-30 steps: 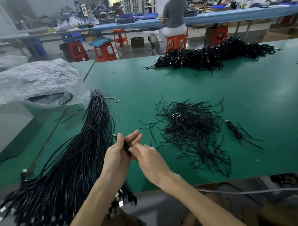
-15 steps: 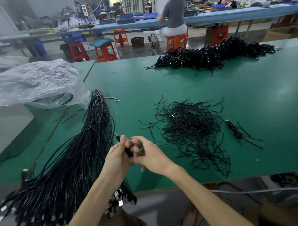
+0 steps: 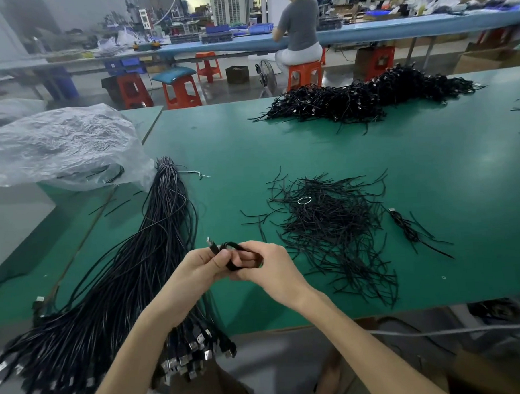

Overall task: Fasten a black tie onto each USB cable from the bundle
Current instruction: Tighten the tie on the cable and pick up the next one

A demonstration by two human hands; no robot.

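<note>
A thick bundle of black USB cables [image 3: 131, 280] lies on the green table [image 3: 430, 159], tied at its far end, with its plugs hanging over the near edge. Just right of it, my left hand [image 3: 196, 268] and my right hand [image 3: 270, 268] together grip one coiled black cable [image 3: 229, 247]; its small plug sticks up past my left thumb. A loose heap of black ties [image 3: 334, 223] lies right of my hands. Whether a tie is on the held cable is hidden by my fingers.
A single coiled cable with a tie [image 3: 406, 226] lies right of the tie heap. A long pile of cables [image 3: 367, 98] sits along the far edge. Crumpled clear plastic [image 3: 57, 146] covers the left. Beyond, a person [image 3: 300, 25] sits on an orange stool.
My hands have drawn closer together over the cable, and a loop of it now shows above my fingers. The piles on the table are unmoved.
</note>
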